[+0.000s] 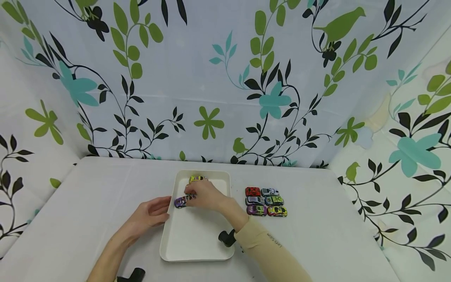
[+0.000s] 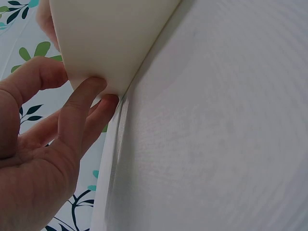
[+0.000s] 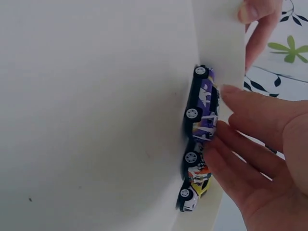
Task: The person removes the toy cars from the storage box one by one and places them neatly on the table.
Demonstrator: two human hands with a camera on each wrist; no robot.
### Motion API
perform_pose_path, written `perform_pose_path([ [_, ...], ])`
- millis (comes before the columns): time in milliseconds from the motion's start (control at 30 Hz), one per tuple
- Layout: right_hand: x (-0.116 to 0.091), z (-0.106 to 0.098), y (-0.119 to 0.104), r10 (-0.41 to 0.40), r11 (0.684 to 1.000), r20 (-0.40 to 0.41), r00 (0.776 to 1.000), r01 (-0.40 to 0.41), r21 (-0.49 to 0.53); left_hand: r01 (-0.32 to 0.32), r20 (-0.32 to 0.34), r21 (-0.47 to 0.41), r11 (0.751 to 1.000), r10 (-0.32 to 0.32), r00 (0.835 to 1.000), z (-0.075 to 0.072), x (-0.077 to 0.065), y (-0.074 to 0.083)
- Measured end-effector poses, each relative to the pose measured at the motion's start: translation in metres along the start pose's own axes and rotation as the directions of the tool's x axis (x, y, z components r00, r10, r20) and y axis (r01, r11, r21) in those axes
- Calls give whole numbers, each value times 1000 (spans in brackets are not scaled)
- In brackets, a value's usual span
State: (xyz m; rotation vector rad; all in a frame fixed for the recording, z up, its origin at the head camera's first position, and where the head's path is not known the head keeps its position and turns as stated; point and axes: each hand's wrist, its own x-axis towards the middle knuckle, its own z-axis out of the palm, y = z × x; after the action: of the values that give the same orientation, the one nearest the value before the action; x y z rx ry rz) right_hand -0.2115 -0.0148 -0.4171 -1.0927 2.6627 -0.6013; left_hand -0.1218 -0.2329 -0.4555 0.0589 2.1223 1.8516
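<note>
A white rectangular tray lies on the table, holding a purple toy car near its left wall. Over that car reaches my right hand; in the right wrist view its thumb and fingertips rest against the car's upper side and one end, fingers loosely extended. Just beyond stands a yellow toy car, partly covered by the hand; its orange and checkered markings show in the right wrist view. At the tray's left outer side is my left hand, its fingertips touching the wall, as the left wrist view shows.
Right of the tray, several toy cars stand in two columns, among them a red car, a silver car, a purple car and a yellow car. A leaf-patterned cloth hangs behind and beside the white table.
</note>
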Motion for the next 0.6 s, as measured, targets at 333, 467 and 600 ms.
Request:
perform_pose_path([
  [333, 0, 7, 3, -34, 992, 20, 999, 37, -123, -24, 16, -2, 1000, 24, 1000, 2, -2, 2],
  [467, 0, 9, 3, -31, 989, 23, 999, 34, -142, -32, 19, -2, 999, 32, 999, 2, -2, 3],
  [600, -1, 11, 5, -37, 991, 10, 999, 38, -131, -24, 14, 5, 1000, 24, 1000, 3, -2, 3],
])
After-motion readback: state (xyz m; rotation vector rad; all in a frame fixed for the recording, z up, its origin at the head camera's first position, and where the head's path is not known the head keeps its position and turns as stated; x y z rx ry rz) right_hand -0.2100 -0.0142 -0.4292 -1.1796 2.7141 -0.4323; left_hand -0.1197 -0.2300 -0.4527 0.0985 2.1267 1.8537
